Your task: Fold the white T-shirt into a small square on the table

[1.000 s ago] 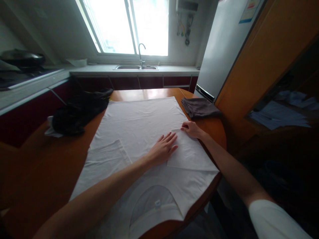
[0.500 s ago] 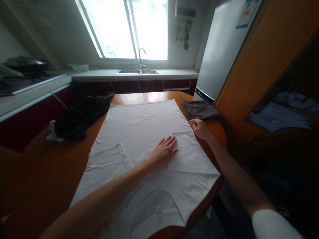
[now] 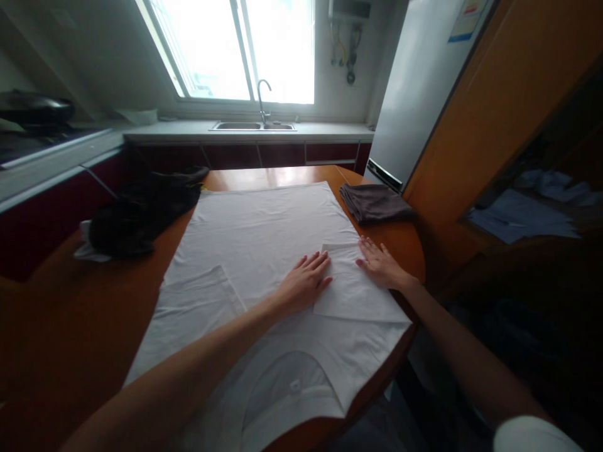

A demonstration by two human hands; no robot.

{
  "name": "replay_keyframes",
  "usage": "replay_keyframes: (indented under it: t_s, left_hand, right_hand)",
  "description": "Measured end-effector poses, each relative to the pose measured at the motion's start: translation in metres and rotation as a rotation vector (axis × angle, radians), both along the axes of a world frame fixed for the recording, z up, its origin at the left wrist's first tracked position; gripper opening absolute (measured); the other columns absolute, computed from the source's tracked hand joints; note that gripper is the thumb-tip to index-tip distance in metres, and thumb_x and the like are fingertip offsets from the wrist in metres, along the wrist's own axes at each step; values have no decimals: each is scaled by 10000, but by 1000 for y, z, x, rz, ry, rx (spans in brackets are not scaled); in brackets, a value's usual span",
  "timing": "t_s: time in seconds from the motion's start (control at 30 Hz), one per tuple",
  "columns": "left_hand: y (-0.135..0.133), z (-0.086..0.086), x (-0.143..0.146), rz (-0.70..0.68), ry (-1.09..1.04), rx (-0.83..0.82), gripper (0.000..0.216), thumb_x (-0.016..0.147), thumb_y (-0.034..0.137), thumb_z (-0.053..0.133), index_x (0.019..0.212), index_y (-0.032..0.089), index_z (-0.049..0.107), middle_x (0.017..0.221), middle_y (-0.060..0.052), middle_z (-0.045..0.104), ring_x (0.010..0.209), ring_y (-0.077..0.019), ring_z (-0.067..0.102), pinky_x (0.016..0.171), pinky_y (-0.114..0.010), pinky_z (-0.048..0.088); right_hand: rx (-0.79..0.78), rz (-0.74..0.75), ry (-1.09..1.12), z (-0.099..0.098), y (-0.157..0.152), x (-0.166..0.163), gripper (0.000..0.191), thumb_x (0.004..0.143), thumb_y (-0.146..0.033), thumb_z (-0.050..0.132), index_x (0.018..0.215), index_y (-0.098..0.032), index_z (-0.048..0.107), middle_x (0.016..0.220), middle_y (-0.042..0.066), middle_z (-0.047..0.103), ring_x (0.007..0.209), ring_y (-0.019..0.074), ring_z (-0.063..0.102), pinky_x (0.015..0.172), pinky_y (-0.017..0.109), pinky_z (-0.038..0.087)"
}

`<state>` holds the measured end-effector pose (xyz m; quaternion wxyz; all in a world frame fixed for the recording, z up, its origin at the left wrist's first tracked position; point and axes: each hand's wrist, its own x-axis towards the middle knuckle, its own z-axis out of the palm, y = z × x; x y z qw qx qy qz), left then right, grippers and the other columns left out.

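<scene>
A white T-shirt (image 3: 264,245) lies spread flat on the round wooden table (image 3: 94,301), collar toward me, both sleeves folded inward. My left hand (image 3: 304,282) rests flat on the shirt, fingers stretched out, at the inner edge of the folded right sleeve (image 3: 351,292). My right hand (image 3: 381,267) lies flat with fingers spread on the outer edge of that same sleeve, near the table's right rim. Neither hand holds anything.
A folded brown cloth (image 3: 374,202) sits at the table's far right. A dark heap of clothes (image 3: 141,210) lies at the far left. Beyond are a counter with a sink (image 3: 254,125), a window, a grey fridge (image 3: 419,94) and a wooden cabinet (image 3: 509,113).
My right hand went from pinching the sleeve's far corner to lying flat, drawn back along its outer edge. My left hand stayed pressed in place.
</scene>
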<state>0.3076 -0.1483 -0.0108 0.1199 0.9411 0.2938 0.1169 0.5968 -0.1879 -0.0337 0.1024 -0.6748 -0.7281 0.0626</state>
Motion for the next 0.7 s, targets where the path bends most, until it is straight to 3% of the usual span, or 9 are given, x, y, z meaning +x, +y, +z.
replay_keyframes:
  t_s: [0.13, 0.2, 0.27, 0.4, 0.7]
  left_hand:
    - [0, -1, 0, 2, -9, 1, 557, 1051, 460, 364, 1548, 209, 401, 1643, -106, 318, 1531, -263, 268, 1248, -479, 217]
    - [1, -2, 0, 2, -6, -1, 559, 1050, 462, 367, 1547, 210, 403, 1644, -106, 317, 1531, -264, 267, 1247, -480, 219]
    - [1, -2, 0, 1, -2, 1, 560, 1049, 459, 366, 1546, 204, 406, 1644, -105, 316, 1532, -265, 264, 1249, -477, 215]
    - [1, -2, 1, 3, -6, 11, 560, 1046, 448, 375, 1545, 195, 406, 1641, -114, 320, 1532, -266, 264, 1248, -482, 217]
    - [1, -3, 2, 11, -35, 7, 538, 1036, 425, 408, 1526, 204, 436, 1627, -111, 357, 1524, -264, 288, 1246, -487, 233]
  right_hand:
    - [78, -182, 67, 4, -1, 4, 761, 1036, -580, 174, 1605, -87, 275, 1641, 198, 270, 1539, 318, 218, 1231, 578, 184]
    - [153, -197, 97, 9, -4, 1, 749, 1043, -549, 177, 1596, -56, 284, 1630, 217, 290, 1536, 314, 231, 1230, 554, 208]
    - [181, -97, 98, 14, -10, -9, 718, 1048, -526, 206, 1608, -82, 264, 1647, 190, 262, 1543, 293, 213, 1235, 531, 213]
    - [44, 146, 10, 18, -29, -35, 698, 1035, -525, 323, 1623, -157, 250, 1661, 140, 239, 1553, 278, 171, 1250, 540, 151]
    - [8, 227, -31, 19, -96, -58, 725, 1011, -505, 433, 1634, -201, 218, 1674, 106, 163, 1558, 280, 126, 1268, 538, 121]
